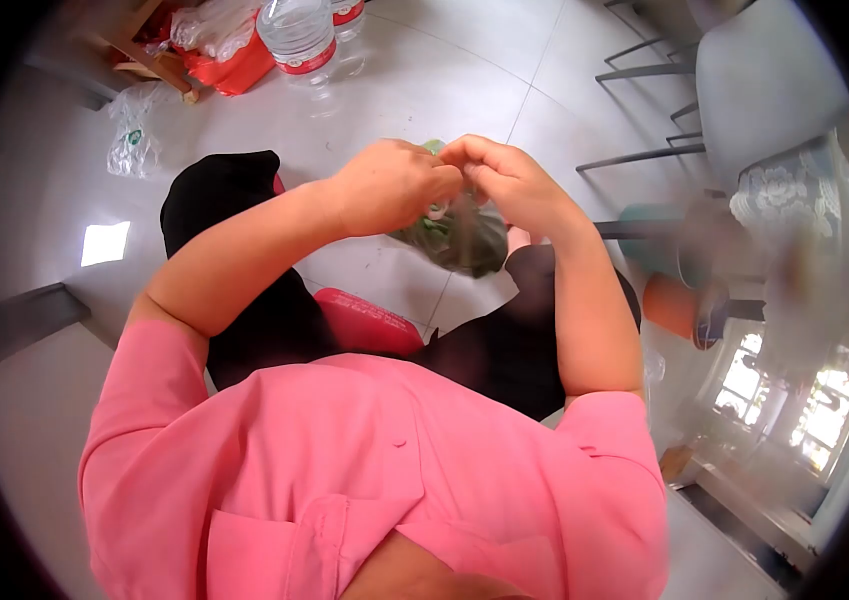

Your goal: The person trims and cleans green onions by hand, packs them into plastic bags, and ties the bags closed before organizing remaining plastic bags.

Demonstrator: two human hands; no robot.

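My left hand (391, 185) and my right hand (516, 188) meet in front of me, thumbs and fingers pinched together at nearly the same spot. Whatever sits between the fingertips is too small and hidden to name. Just beneath the hands is a bundle of dark green leafy stuff (459, 245), seemingly in a clear plastic bag; a lighter green bit shows past the knuckles. A blurred, thin streak runs down from the fingertips over the greens.
A red plastic piece (369, 320) shows between my black-clad legs. Large water bottles (296, 35), a red bag (229, 65) and a clear plastic bag (134, 135) stand or lie at upper left. A grey chair (769, 80) and an orange container (669, 305) are at right.
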